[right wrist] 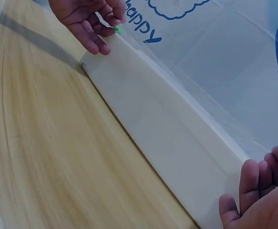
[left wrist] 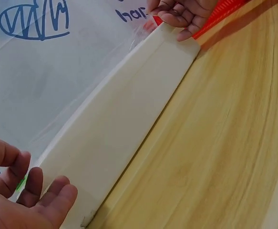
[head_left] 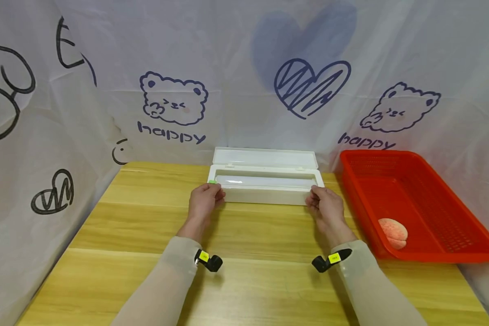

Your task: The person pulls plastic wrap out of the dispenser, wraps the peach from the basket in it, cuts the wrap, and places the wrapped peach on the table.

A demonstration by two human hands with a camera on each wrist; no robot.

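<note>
A long white cling film box (head_left: 266,196) lies crosswise near the back of the table, its lid (head_left: 265,158) raised toward the curtain. Inside it rests a pale roll of cling film (head_left: 265,181). My left hand (head_left: 204,199) is at the box's left front corner, thumb and forefinger pinching the film edge beside a small green piece (head_left: 213,182). At the opposite corner my right hand (head_left: 328,207) pinches the film likewise. Clear film (right wrist: 210,98) shows along the box's top edge in the right wrist view. The other fingers lie loosely curled by the front wall.
A red plastic basket (head_left: 356,213) stands to the right, with a pink and cream peach-like piece (head_left: 393,233) in its near left corner. Behind the wooden table (head_left: 261,290) hangs a white printed curtain (head_left: 236,81). Each wrist wears a small black camera.
</note>
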